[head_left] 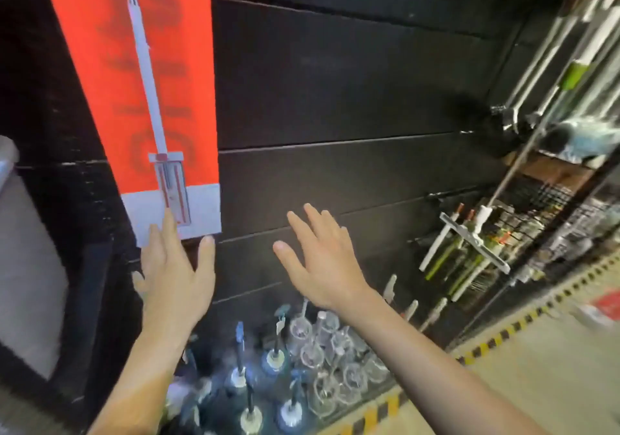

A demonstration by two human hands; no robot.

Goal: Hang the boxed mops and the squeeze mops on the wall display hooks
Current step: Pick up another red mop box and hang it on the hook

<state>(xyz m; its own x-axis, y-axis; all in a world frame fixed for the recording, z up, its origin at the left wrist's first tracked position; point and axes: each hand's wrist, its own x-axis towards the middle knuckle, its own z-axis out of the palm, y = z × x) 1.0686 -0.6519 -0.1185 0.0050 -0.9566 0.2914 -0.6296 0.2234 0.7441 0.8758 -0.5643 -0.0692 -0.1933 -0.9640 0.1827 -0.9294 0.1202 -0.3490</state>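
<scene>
Steadying a boxed mop on the wall display

The dark slatted wall [335, 99] carries the tall orange boxed mop [141, 99] at its upper left, its top out of view; whether it sits on a hook I cannot tell. The left hand [174, 273] presses flat, spread fingers on the box's bottom edge, probably steadying it; the right hand [322, 260] hovers wide beside it, holding nothing.
</scene>
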